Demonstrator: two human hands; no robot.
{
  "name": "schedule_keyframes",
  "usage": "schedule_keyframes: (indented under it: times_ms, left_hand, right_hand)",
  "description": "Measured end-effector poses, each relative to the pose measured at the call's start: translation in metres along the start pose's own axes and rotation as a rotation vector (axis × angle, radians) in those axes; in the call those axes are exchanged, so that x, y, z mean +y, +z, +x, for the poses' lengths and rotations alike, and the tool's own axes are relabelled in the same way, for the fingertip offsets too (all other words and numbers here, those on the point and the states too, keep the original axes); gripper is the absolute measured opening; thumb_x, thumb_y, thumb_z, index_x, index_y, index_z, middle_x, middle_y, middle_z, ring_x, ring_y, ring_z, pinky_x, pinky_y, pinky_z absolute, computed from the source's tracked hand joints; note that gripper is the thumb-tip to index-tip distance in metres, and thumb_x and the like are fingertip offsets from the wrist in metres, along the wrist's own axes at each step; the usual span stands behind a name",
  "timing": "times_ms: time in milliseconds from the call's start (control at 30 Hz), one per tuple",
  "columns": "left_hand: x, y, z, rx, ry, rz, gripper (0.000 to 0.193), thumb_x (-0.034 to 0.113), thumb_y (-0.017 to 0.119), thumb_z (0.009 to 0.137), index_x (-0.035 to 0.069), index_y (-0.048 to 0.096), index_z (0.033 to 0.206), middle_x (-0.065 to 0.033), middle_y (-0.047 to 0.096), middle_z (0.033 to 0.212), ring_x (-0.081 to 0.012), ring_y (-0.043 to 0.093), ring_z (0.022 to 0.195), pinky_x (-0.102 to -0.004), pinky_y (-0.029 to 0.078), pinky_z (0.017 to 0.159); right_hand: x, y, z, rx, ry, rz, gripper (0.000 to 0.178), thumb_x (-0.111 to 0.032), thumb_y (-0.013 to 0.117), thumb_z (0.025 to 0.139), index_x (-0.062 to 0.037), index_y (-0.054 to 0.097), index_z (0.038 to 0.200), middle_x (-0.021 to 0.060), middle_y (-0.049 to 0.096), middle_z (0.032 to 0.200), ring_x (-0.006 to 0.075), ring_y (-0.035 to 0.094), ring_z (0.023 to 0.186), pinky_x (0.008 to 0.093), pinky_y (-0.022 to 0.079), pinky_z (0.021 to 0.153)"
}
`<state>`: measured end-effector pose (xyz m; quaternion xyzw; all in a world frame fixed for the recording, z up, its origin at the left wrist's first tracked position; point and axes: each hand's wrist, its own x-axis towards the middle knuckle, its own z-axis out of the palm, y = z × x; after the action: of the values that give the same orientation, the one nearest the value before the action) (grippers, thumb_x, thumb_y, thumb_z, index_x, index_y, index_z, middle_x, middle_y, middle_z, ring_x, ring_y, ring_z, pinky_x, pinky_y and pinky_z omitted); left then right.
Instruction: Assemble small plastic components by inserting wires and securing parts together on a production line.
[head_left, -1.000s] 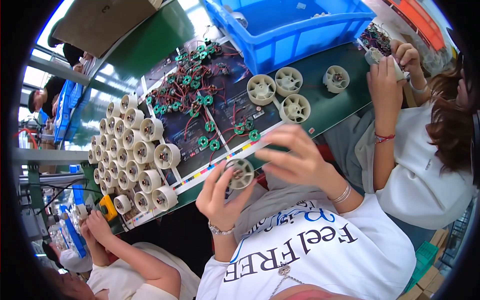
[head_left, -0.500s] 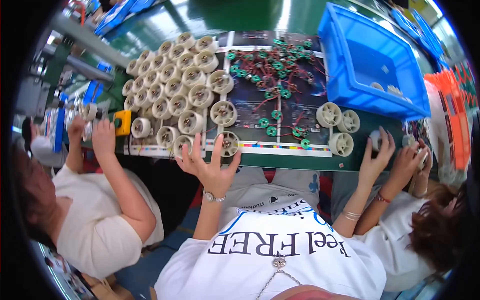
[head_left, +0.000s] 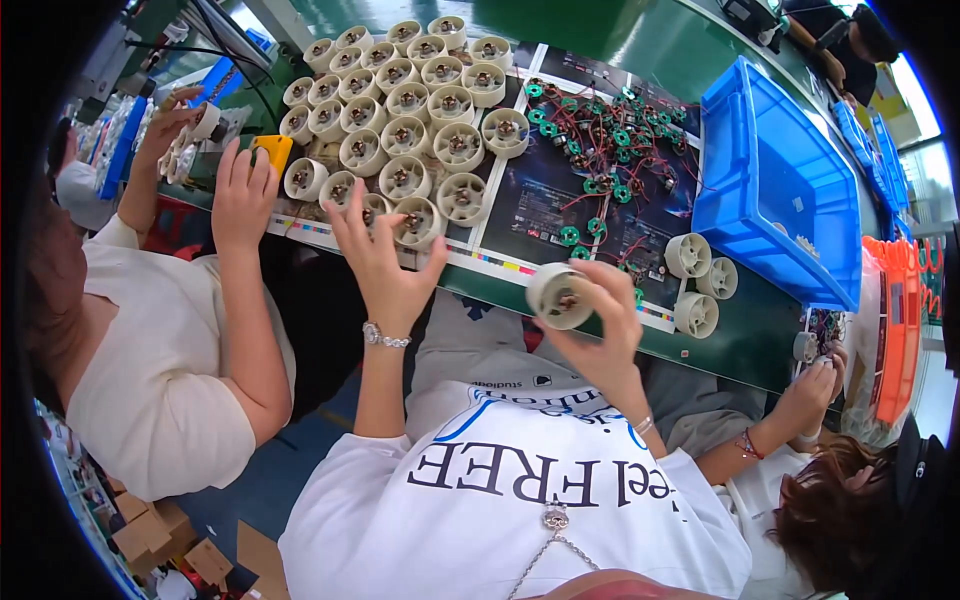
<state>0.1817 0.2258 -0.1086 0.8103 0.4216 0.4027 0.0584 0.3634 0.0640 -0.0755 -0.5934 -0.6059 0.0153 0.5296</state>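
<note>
A white round plastic housing [head_left: 548, 297], with spokes and a small metal part inside, is gripped between the thumb and fingers of my right hand [head_left: 608, 325]. It is lifted in front of the table's near edge. My left hand [head_left: 378, 265] is open with fingers spread, at the near end of a large group of similar housings [head_left: 405, 178]. Its fingertips are close to a front housing [head_left: 417, 222]; whether they touch it is hard to tell. Small green ring-shaped circuit boards with red wires [head_left: 622, 150] lie heaped right of the group.
Three white housings [head_left: 697, 314] stand near the blue bin [head_left: 775, 235], which holds a few small pale parts. A co-worker's hand [head_left: 245, 190] is beside a yellow box [head_left: 272, 155] at left. Another person's hands [head_left: 815, 392] work at right, near an orange bin [head_left: 893, 330].
My right hand has come from the right toward the middle with the housing. My left hand has shifted left along the front housings. The whole view has turned somewhat.
</note>
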Motion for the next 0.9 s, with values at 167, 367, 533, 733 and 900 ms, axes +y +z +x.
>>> schedule_keyframes:
  times_ms: [167, 367, 533, 733, 900]
  left_hand:
    - [-0.009, -0.006, 0.009, 0.008, -0.067, -0.095, 0.045, 0.022, 0.072, 0.07, 0.008, 0.057, 0.11, -0.0175, 0.032, 0.151, -0.0466, 0.01, 0.144, -0.0623, 0.009, 0.113]
    - [0.012, -0.013, -0.045, 0.014, 0.255, -0.146, 0.047, 0.015, 0.072, 0.067, 0.009, 0.054, 0.11, -0.0142, 0.043, 0.142, -0.0396, 0.033, 0.136, -0.06, 0.02, 0.112]
    - [0.002, -0.047, -0.114, -0.805, 0.242, -0.476, 0.016, 0.009, 0.074, 0.073, 0.01, 0.063, 0.085, -0.0035, 0.061, 0.086, -0.0182, 0.059, 0.079, -0.0282, 0.047, 0.071]
    - [0.007, -0.053, -0.139, -1.255, -0.051, -0.682, 0.014, 0.008, 0.062, 0.082, 0.01, 0.065, 0.096, -0.0031, 0.065, 0.095, -0.0217, 0.061, 0.083, -0.0287, 0.049, 0.076]
    - [0.011, -0.047, -0.122, -1.339, 0.061, -0.591, 0.018, 0.011, 0.06, 0.085, 0.012, 0.065, 0.102, -0.0032, 0.067, 0.101, -0.0222, 0.063, 0.087, -0.03, 0.05, 0.078]
  right_hand:
    - [-0.005, 0.039, 0.009, -0.225, -0.029, -0.063, 0.056, -0.003, 0.076, 0.065, -0.009, 0.06, 0.118, 0.0099, 0.056, 0.13, 0.0283, 0.053, 0.108, 0.0364, 0.045, 0.094]
    - [-0.004, 0.059, 0.017, -0.067, -0.06, -0.122, 0.045, 0.002, 0.071, 0.069, -0.0064, 0.064, 0.113, 0.011, 0.059, 0.123, 0.0261, 0.055, 0.1, 0.0346, 0.046, 0.087]
    - [-0.008, 0.01, -0.037, -0.119, 0.007, 0.077, 0.026, 0.009, 0.071, 0.069, -0.0029, 0.068, 0.091, 0.0073, 0.063, 0.084, 0.0172, 0.053, 0.063, 0.0246, 0.044, 0.056]
    - [-0.016, -0.036, -0.084, -0.963, 0.768, 0.046, 0.012, -0.011, 0.072, 0.076, -0.006, 0.066, 0.086, 0.0045, 0.062, 0.078, 0.0191, 0.057, 0.067, 0.0281, 0.045, 0.063]
    - [-0.003, -0.033, -0.11, -1.11, 0.837, 0.17, 0.02, -0.01, 0.069, 0.078, -0.007, 0.065, 0.097, 0.0087, 0.064, 0.097, 0.0208, 0.059, 0.081, 0.0287, 0.047, 0.073]
